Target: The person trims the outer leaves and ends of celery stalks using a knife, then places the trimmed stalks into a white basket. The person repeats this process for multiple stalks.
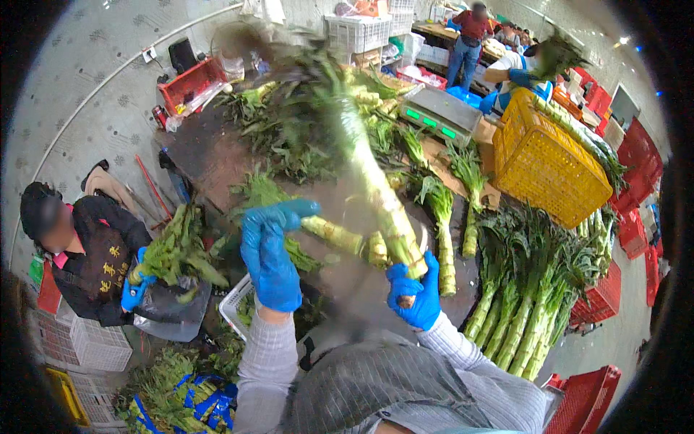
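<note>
My right hand (pixel 416 295), in a blue glove, grips the cut lower end of a leafy celtuce stalk (pixel 387 203). The stalk tilts up and away over the table, its leafy top blurred. A small brown thing shows at the right hand's fingers; I cannot tell what it is. My left hand (pixel 274 252), also gloved in blue, is raised with nothing visible in it, one or more fingers stretched to the right. Beyond it another celtuce stalk (pixel 333 233) lies on the table (pixel 347 287). Shorter trimmed stalks (pixel 445 244) lie to the right of the held one.
A row of celtuce (pixel 520 320) lies at right, below a tilted yellow crate (pixel 547 157). A scale (pixel 442 114) with lit displays stands behind. At left, a co-worker (pixel 97 255) holds leafy celtuce above a dark bag (pixel 173 309). Another person (pixel 509 76) works at upper right.
</note>
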The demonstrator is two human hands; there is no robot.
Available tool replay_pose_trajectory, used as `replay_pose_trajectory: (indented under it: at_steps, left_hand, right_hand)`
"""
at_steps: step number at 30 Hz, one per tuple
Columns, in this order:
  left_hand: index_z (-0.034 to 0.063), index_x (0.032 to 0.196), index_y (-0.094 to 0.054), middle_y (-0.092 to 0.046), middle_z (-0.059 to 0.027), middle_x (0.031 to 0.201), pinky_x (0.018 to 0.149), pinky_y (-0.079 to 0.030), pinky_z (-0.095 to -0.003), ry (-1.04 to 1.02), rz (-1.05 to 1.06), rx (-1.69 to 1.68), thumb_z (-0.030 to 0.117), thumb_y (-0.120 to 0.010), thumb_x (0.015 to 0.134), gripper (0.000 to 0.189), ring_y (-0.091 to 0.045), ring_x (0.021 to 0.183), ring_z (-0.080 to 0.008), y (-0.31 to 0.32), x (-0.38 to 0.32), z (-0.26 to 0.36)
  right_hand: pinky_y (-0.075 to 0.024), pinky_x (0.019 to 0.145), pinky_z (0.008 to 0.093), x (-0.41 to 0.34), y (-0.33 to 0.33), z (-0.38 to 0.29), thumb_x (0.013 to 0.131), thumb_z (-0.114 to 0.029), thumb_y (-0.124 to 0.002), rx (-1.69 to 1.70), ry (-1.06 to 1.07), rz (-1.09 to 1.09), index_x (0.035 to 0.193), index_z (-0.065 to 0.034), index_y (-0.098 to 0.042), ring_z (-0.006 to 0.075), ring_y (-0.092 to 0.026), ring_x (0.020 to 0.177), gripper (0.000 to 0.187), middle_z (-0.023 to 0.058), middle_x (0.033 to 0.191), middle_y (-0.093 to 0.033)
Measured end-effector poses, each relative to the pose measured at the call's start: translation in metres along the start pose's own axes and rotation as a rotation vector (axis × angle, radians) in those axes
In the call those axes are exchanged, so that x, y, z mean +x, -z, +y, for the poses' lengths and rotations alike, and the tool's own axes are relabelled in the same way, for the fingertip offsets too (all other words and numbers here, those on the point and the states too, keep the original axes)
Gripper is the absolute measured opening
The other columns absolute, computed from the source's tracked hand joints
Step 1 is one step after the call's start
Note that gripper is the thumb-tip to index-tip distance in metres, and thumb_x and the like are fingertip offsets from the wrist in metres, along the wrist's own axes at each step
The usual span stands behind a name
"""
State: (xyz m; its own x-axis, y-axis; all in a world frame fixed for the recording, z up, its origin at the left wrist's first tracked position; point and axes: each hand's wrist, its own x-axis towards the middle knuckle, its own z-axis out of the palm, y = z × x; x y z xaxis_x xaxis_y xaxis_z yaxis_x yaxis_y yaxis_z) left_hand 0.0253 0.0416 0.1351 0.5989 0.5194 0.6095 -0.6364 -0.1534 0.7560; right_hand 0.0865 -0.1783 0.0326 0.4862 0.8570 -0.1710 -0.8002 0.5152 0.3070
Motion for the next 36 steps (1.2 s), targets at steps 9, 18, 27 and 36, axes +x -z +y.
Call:
replay_pose_trajectory:
  at_steps: [9,18,27,36]
  left_hand:
    - [0.0053,0.123,-0.047,-0.056,-0.0037,0.109,0.084,-0.045,-0.0263,0.776,-0.358,-0.072,0.018,-0.062,0.088,0.039,-0.054,0.094,-0.0118,-0.06,-0.07,-0.142]
    - [0.0068,0.114,-0.055,-0.059,-0.0001,0.101,0.072,-0.046,-0.0246,0.87,-0.311,-0.001,0.028,-0.06,0.091,0.032,-0.053,0.085,-0.0085,-0.033,-0.159,-0.179]
    - [0.0117,0.08,-0.05,-0.05,0.0015,0.059,0.043,-0.043,-0.0266,0.985,-0.254,0.029,0.021,-0.059,0.091,0.017,-0.049,0.045,-0.0104,-0.009,-0.172,-0.188]
    - [0.011,0.074,-0.056,-0.059,-0.0156,0.061,0.047,-0.044,-0.0452,0.308,-0.512,1.176,0.029,-0.059,0.081,0.019,-0.058,0.053,-0.0349,0.018,-0.148,-0.196]
  right_hand:
    - [-0.032,0.042,0.0207,-0.042,0.068,-0.035,0.081,-0.05,-0.062,-0.448,0.426,0.278,0.104,-0.0008,-0.05,0.0081,-0.037,0.045,0.056,0.0064,0.072,-0.051]
    - [-0.0355,0.043,0.0214,-0.093,0.125,-0.039,0.083,-0.05,-0.058,-0.545,0.132,0.337,0.117,-0.0089,-0.048,0.0094,-0.041,0.046,0.055,0.0103,0.082,-0.057]
    - [-0.0315,0.042,0.0214,-0.082,0.132,-0.043,0.077,-0.063,-0.057,-0.572,-0.088,0.506,0.115,-0.0059,-0.05,0.007,-0.037,0.041,0.069,0.0065,0.074,-0.053]
    - [-0.0345,0.039,0.0221,-0.072,0.122,-0.032,0.085,-0.05,-0.056,-1.028,0.128,0.564,0.116,-0.0077,-0.049,0.0074,-0.039,0.041,0.053,0.0053,0.076,-0.056]
